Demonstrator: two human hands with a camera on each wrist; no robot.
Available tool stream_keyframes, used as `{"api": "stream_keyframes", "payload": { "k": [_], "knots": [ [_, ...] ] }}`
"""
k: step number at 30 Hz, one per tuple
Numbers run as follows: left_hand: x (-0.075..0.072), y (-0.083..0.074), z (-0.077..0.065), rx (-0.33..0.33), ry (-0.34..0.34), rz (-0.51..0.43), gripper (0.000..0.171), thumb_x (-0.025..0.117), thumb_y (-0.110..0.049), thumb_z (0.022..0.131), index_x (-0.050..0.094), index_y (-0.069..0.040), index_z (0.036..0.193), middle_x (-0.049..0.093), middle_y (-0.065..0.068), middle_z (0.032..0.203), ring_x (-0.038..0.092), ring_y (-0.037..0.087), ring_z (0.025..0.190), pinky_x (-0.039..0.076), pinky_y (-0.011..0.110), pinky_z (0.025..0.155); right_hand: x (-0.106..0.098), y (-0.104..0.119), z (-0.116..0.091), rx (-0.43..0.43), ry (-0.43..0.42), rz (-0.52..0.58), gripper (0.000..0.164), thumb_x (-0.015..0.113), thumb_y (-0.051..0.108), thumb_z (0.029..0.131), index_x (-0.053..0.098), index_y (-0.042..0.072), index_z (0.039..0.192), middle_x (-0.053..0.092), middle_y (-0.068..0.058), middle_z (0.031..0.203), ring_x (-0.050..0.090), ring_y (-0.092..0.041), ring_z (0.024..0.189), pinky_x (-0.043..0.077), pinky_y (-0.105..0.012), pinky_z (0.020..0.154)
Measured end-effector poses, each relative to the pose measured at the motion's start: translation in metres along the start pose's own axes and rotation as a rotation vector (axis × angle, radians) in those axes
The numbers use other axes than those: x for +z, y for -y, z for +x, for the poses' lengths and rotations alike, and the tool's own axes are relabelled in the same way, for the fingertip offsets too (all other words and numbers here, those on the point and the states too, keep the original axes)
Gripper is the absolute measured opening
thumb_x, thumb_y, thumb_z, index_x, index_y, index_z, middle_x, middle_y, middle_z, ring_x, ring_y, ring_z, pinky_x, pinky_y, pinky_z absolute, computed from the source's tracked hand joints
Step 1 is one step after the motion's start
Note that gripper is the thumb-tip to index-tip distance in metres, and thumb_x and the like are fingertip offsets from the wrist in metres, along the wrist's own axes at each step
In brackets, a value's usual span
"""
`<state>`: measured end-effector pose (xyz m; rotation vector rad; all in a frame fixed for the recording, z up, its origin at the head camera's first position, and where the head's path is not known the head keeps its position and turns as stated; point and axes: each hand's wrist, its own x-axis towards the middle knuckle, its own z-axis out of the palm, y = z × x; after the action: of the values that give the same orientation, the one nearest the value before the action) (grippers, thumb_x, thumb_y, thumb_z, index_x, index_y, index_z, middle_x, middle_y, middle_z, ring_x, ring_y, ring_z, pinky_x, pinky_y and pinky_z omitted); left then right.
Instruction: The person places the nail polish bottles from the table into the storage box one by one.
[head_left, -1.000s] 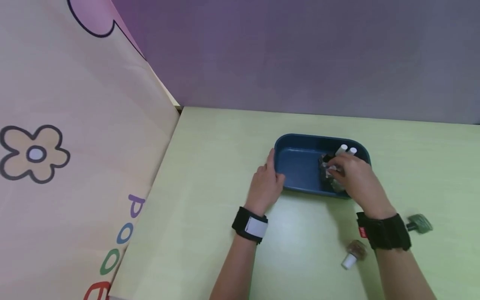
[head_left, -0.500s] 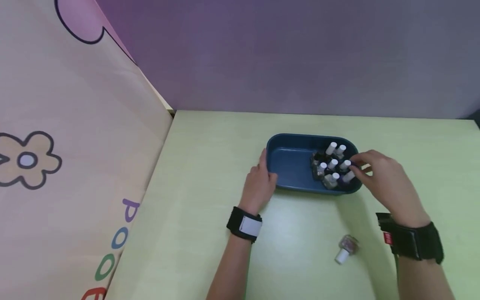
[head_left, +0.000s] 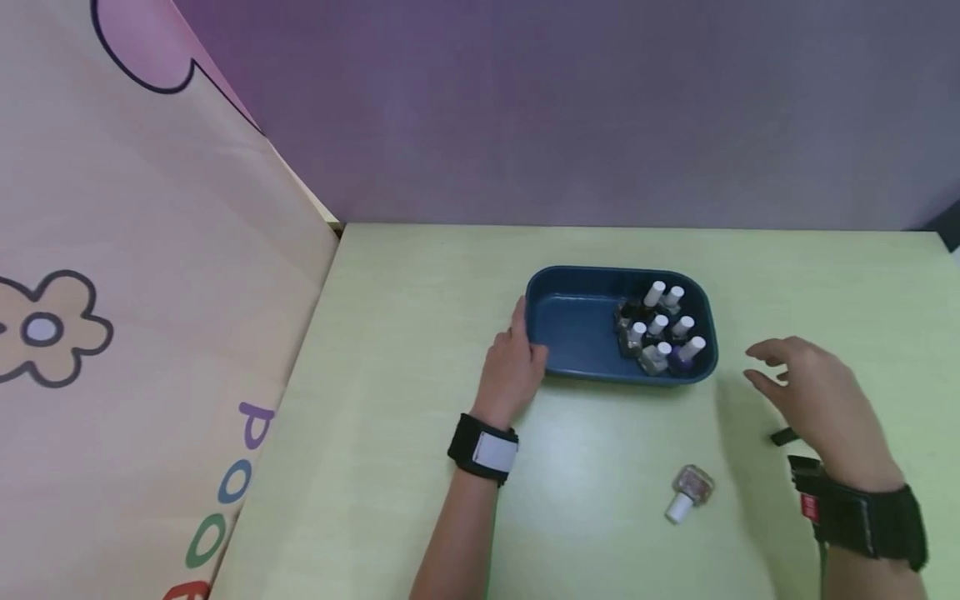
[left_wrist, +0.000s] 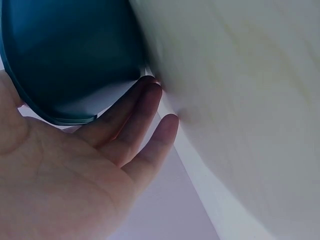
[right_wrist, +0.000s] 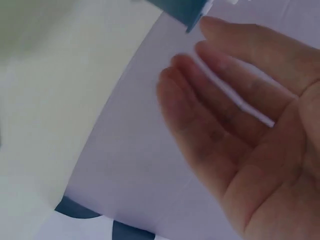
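A dark blue tray (head_left: 581,333) stands on the table, several nail polish bottles with white caps grouped in its right half. One of them, a purple bottle (head_left: 684,357), leans in the near right corner. My left hand (head_left: 510,375) straddles the tray's near left corner, index finger straight along the end wall and thumb at the near side. In the left wrist view its other fingertips (left_wrist: 171,122) reach down to the tabletop beside the tray. Right of the tray hovers my right hand (head_left: 825,408), fingers loosely bent, thumb apart, nothing between them.
A pinkish nail polish bottle (head_left: 692,487) with a white cap lies on its side on the table in front of the tray. A black cap (head_left: 783,436) pokes out beneath the right hand, which hides whatever is behind it. A purple-grey panel (head_left: 562,117) rises behind the table.
My right hand was among the bottles in the tray, then at the purple bottle's cap; it has let go and moved right, out over the table. The left hand stays at the tray.
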<state>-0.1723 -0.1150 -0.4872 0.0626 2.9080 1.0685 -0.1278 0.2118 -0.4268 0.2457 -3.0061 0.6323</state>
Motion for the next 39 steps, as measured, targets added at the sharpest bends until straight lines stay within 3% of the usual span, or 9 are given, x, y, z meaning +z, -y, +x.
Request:
{"api": "stream_keyframes", "payload": {
  "k": [7, 12, 18, 25, 31, 39],
  "knots": [
    [0.0, 0.0, 0.0, 0.004, 0.0, -0.003, 0.071, 0.048, -0.022, 0.091, 0.011, -0.017, 0.153, 0.049, 0.004, 0.076, 0.046, 0.019, 0.065, 0.036, 0.03, 0.055, 0.006, -0.008, -0.016, 0.245, 0.087, 0.014, 0.027, 0.07, 0.012, 0.081, 0.064, -0.008, 0.098, 0.067, -0.024, 0.084, 0.062, -0.033, 0.067, 0.046, -0.044, 0.055],
    [0.0, -0.001, 0.0, 0.015, -0.006, -0.005, 0.071, 0.048, -0.021, 0.091, 0.013, -0.016, 0.152, 0.049, 0.004, 0.075, 0.045, 0.019, 0.066, 0.035, 0.03, 0.055, 0.01, -0.016, -0.026, 0.287, 0.142, -0.018, 0.02, 0.066, 0.002, 0.079, 0.065, -0.008, 0.097, 0.066, -0.026, 0.088, 0.062, -0.038, 0.072, 0.045, -0.045, 0.057],
    [0.0, -0.001, 0.0, 0.008, -0.007, -0.005, 0.071, 0.049, -0.021, 0.091, 0.012, -0.017, 0.152, 0.05, 0.004, 0.076, 0.046, 0.019, 0.066, 0.035, 0.029, 0.055, 0.013, -0.027, -0.034, 0.287, 0.224, 0.002, 0.026, 0.064, -0.006, 0.075, 0.064, -0.007, 0.102, 0.065, -0.028, 0.096, 0.06, -0.044, 0.083, 0.046, -0.049, 0.062],
    [0.0, -0.001, 0.0, 0.001, 0.003, -0.01, 0.071, 0.047, -0.021, 0.091, 0.012, -0.017, 0.152, 0.05, 0.005, 0.078, 0.046, 0.019, 0.067, 0.036, 0.03, 0.055, 0.023, -0.041, -0.042, 0.211, 0.276, 0.027, 0.033, 0.064, -0.011, 0.071, 0.064, -0.008, 0.104, 0.06, -0.033, 0.105, 0.052, -0.054, 0.098, 0.042, -0.059, 0.074],
    [0.0, -0.001, -0.001, 0.0, 0.003, -0.013, 0.071, 0.048, -0.021, 0.092, 0.012, -0.016, 0.152, 0.05, 0.005, 0.077, 0.046, 0.02, 0.066, 0.036, 0.03, 0.054, 0.034, -0.045, -0.046, 0.211, 0.227, 0.014, 0.03, 0.068, -0.012, 0.067, 0.066, -0.008, 0.097, 0.06, -0.033, 0.101, 0.052, -0.055, 0.095, 0.041, -0.06, 0.076],
    [-0.001, -0.002, -0.002, 0.003, 0.0, -0.023, 0.071, 0.048, -0.021, 0.091, 0.012, -0.016, 0.152, 0.051, 0.006, 0.08, 0.047, 0.019, 0.067, 0.036, 0.029, 0.055, 0.037, -0.04, -0.053, 0.151, 0.079, 0.019, 0.023, 0.069, -0.011, 0.068, 0.067, -0.007, 0.09, 0.061, -0.032, 0.093, 0.054, -0.054, 0.088, 0.041, -0.059, 0.072]
  ]
}}
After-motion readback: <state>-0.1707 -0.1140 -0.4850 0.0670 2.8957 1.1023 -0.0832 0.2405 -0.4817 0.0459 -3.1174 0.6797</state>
